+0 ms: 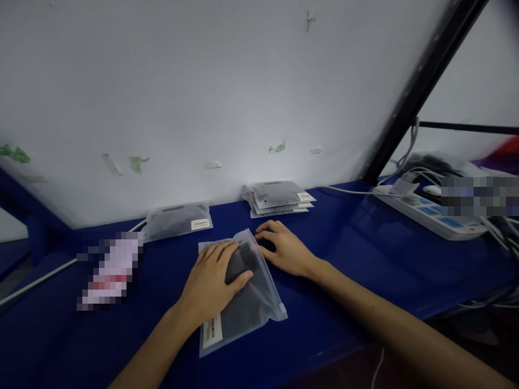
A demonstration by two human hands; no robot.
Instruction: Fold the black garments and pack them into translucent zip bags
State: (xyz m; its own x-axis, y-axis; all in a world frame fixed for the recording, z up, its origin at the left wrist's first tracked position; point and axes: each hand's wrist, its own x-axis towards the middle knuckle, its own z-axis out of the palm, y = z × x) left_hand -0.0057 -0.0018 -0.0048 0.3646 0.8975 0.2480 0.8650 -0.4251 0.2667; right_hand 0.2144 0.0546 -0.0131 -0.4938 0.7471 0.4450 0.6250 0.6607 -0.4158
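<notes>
A frosted zip bag [251,308] with a dark folded item inside lies on the blue table [348,254] in front of me. My left hand [213,281] lies flat on the bag, fingers stretched out and pressing down on the dark item. My right hand [284,248] rests palm down at the bag's far right corner, fingers spread and touching its edge. A white barcode label [212,330] shows at the bag's near left corner.
A stack of similar filled bags [279,198] sits by the wall, a single bag [178,220] to its left. A white power strip [433,213] with cables lies at the right. A white cable [36,281] runs along the left. A black frame post [421,86] rises at the right.
</notes>
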